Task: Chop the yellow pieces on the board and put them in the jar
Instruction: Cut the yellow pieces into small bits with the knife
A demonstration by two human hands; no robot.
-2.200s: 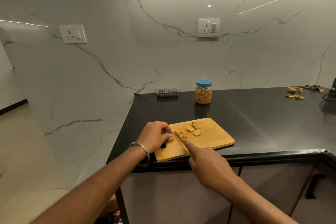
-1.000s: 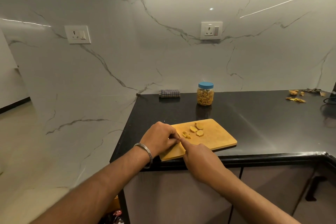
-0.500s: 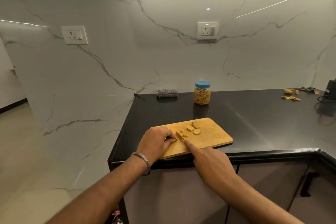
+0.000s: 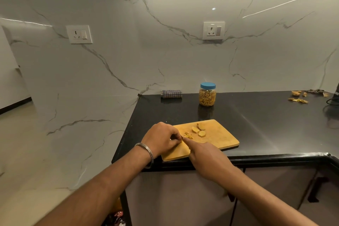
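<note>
Yellow pieces: three larger slices and a small heap of chopped bits lie on the left half of the board, the bits nearest the hands.
Board: pale wood, flat on the black counter at its front edge, one corner under the hands.
Left hand: fingers curled down onto the board's left part, tips pinching something small and yellow; a metal bangle rings the wrist.
Right hand: fingers closed, forefinger stretched forward toward the bits; what it holds is hidden, and no blade can be made out clearly.
Jar: clear, blue lid on, upright well behind the board, mostly full of yellow-orange pieces.
Writing: no label or brand can be read on the jar or elsewhere.
Cloth: folded, checked, against the marble wall left of the jar.
Peelings: scattered at the counter's far right.
Sockets: two white plates on the wall.
</note>
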